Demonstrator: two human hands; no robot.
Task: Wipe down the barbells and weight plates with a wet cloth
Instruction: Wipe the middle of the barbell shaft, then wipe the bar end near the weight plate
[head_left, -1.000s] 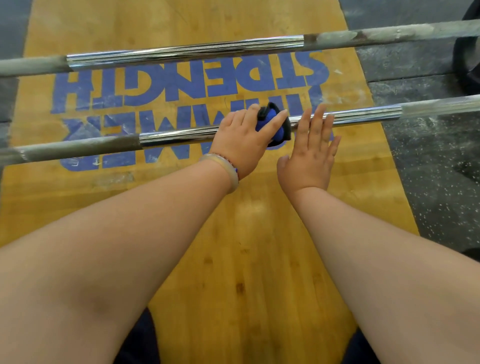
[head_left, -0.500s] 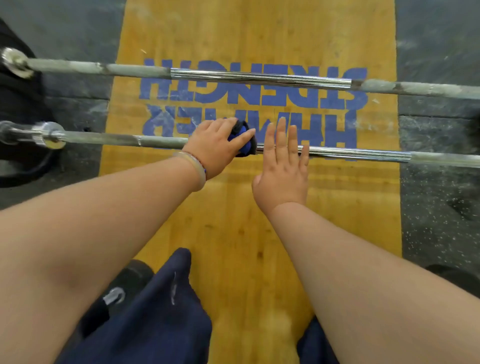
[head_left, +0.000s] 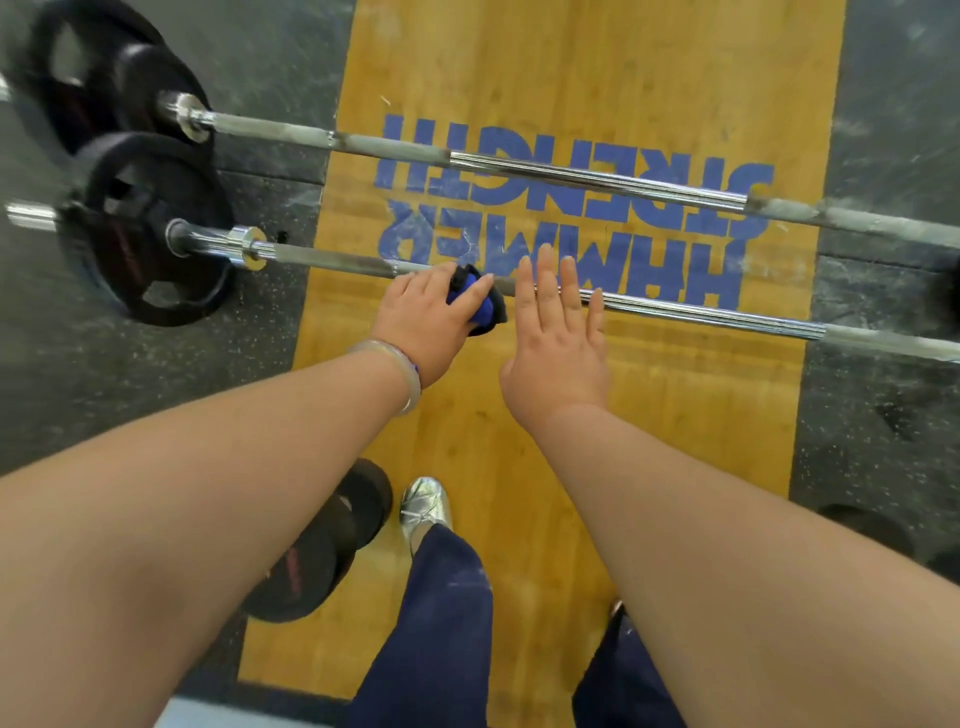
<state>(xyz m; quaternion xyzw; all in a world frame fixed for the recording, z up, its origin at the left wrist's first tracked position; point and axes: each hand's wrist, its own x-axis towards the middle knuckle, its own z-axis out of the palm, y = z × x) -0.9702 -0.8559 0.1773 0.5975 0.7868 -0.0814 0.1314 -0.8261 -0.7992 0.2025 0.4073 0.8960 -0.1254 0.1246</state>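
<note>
By left hand, blue-black cloth gripped on near chrome barbell; right hand flat, empty. Shaft wiping judged underway; sliding stroke needed.

**Floor.** A wooden platform with blue lettering was flanked on both sides by dark speckled rubber floor. Two barbells lay across the platform, roughly parallel and apart: the near bar and the far bar. Each carried black plates at its left end, the near plates and the far plates, standing on the rubber left of the wood. A black dumbbell lay at the platform's left edge, partly on wood, partly on rubber. A silver shoe stood on the wood just beside it.
</note>
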